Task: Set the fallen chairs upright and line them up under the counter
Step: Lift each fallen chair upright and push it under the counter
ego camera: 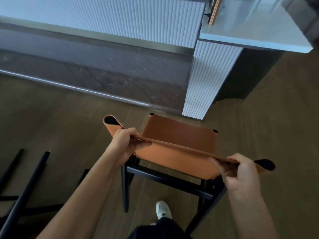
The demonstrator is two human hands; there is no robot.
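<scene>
An upright chair (176, 135) with a tan leather seat and black frame stands on the wood floor just in front of me, facing the counter. My left hand (125, 142) grips the left part of its tan backrest band. My right hand (240, 171) grips the right part of the same band, near the black post end. The white counter (241, 23) with a fluted white base juts out at the upper right, its corner just beyond the seat. Black legs of a fallen chair (29, 183) lie on the floor at the lower left.
A raised dark stone step (103, 71) with a metal edge runs along the fluted white wall beyond the chair. Another tan chair back (214, 11) shows at the counter's far side. My white shoe (163, 210) is under the chair's rear rail. Wood floor extends to the right.
</scene>
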